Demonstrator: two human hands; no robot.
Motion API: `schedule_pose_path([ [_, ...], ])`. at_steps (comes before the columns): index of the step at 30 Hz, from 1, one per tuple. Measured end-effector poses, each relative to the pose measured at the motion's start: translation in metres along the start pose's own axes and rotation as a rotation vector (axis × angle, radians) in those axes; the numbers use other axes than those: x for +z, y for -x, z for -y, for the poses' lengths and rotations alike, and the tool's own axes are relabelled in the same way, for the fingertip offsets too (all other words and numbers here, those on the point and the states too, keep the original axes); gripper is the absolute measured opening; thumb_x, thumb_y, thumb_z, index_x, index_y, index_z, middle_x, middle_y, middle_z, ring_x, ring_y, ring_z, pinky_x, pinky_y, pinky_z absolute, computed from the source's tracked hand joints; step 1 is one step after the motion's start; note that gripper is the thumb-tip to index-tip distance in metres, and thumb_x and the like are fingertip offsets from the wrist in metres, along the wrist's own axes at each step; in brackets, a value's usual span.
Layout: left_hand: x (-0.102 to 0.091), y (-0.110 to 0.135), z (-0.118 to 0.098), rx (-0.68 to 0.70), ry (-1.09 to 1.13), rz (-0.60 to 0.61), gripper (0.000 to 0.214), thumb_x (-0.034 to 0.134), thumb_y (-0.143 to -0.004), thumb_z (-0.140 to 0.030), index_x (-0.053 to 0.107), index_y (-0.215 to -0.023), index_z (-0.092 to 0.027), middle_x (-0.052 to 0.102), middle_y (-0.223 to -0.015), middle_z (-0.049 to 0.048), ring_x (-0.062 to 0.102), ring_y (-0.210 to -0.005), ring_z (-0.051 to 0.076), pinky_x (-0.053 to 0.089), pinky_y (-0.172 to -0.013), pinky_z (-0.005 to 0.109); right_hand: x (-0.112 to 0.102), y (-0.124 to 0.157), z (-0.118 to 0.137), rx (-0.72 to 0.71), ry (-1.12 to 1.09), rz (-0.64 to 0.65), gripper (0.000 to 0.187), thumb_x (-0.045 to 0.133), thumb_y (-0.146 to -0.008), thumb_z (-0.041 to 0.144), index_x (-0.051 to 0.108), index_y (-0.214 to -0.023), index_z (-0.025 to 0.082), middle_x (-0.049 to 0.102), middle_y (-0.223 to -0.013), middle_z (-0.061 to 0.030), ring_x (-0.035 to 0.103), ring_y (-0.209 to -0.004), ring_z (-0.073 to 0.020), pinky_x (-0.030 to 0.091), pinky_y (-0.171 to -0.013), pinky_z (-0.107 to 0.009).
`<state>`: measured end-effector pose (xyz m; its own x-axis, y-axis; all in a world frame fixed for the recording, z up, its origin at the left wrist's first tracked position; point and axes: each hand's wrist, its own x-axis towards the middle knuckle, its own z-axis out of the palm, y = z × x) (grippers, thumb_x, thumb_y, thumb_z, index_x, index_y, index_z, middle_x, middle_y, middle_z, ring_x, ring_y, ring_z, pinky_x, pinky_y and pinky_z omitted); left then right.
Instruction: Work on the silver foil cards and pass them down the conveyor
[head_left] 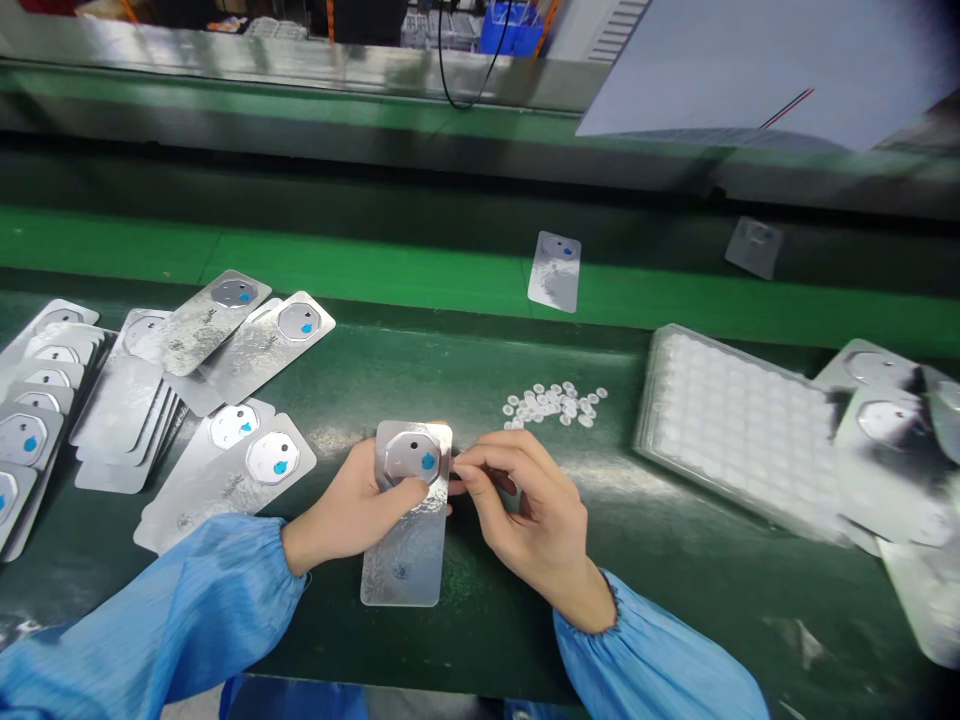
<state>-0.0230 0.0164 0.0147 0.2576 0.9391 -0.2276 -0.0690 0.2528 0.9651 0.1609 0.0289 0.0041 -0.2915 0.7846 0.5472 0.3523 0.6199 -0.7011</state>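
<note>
My left hand [349,510] grips a silver phone back cover [403,572], its thumb lying across the front below a round camera area with a blue dot. The cover is upright in view, over the bench edge nearest me. Close to its upper right edge, my right hand [536,515] has thumb and index finger pinched together. Whatever is between those fingertips is too small to make out. Just beyond the right hand lies a loose cluster of small clear-white round pieces [555,403] on the green bench.
Stacked and overlapping silver covers [127,400] spread over the left side. A clear tray [739,425] of white pieces sits at right, with more covers [877,460] beside it. Single covers [555,272] lie on the green strip beyond. A white sheet [720,80] hangs upper right.
</note>
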Motion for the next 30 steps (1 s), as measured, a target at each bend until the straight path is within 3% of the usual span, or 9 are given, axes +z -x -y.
schedule_pose_path([
  [6,-0.002,0.002,0.011,0.06,-0.075,0.026,0.009,0.061,-0.086,-0.018,0.064,-0.095,-0.017,0.064,-0.084,0.0013,0.062,-0.084,0.018,0.051,-0.073,0.027,0.003,0.003,-0.005,-0.15,0.203,0.076,0.023,0.067,-0.097,0.008,0.069,-0.116,0.019,0.07,-0.098,-0.0072,0.069,-0.082,-0.0163,0.056,-0.065,-0.027],
  [11,-0.003,0.002,0.016,0.143,-0.173,0.05,0.004,0.061,-0.086,-0.017,0.06,-0.083,-0.017,0.059,-0.077,0.0,0.057,-0.076,0.016,0.05,-0.072,0.028,0.003,0.007,-0.005,-0.195,0.284,0.073,0.019,0.066,-0.097,0.007,0.07,-0.111,0.02,0.072,-0.097,-0.0065,0.071,-0.081,-0.0161,0.056,-0.065,-0.026],
  [14,-0.002,0.003,0.015,0.155,-0.188,0.058,0.002,0.06,-0.086,-0.016,0.061,-0.085,-0.017,0.058,-0.076,-0.0006,0.055,-0.071,0.015,0.048,-0.068,0.027,0.004,0.006,-0.004,-0.186,0.292,0.082,0.015,0.065,-0.098,0.009,0.068,-0.108,0.019,0.072,-0.095,-0.0063,0.071,-0.08,-0.0158,0.056,-0.064,-0.026],
  [19,-0.002,0.003,0.014,0.148,-0.189,0.046,0.004,0.062,-0.084,-0.017,0.063,-0.087,-0.016,0.063,-0.081,0.0014,0.059,-0.077,0.017,0.049,-0.07,0.027,0.005,0.005,-0.003,-0.112,0.28,0.135,0.011,0.059,-0.101,0.011,0.065,-0.105,0.019,0.069,-0.096,-0.0072,0.069,-0.08,-0.0164,0.055,-0.063,-0.026],
  [26,-0.004,0.002,0.011,0.023,-0.073,0.055,0.012,0.063,-0.087,-0.025,0.066,-0.094,-0.016,0.066,-0.084,0.0032,0.064,-0.082,0.02,0.052,-0.072,0.029,0.005,0.005,0.0,0.177,-0.152,0.079,0.014,0.054,-0.101,0.011,0.063,-0.096,0.02,0.06,-0.094,-0.0049,0.062,-0.072,-0.013,0.059,-0.057,-0.023],
  [30,-0.004,0.002,0.01,0.01,-0.061,0.046,0.011,0.065,-0.085,-0.025,0.065,-0.092,-0.016,0.067,-0.087,0.0038,0.063,-0.082,0.02,0.052,-0.072,0.028,0.006,0.004,0.0,0.203,-0.188,0.053,0.014,0.055,-0.1,0.011,0.066,-0.096,0.02,0.06,-0.094,-0.0051,0.063,-0.07,-0.0127,0.061,-0.055,-0.023],
])
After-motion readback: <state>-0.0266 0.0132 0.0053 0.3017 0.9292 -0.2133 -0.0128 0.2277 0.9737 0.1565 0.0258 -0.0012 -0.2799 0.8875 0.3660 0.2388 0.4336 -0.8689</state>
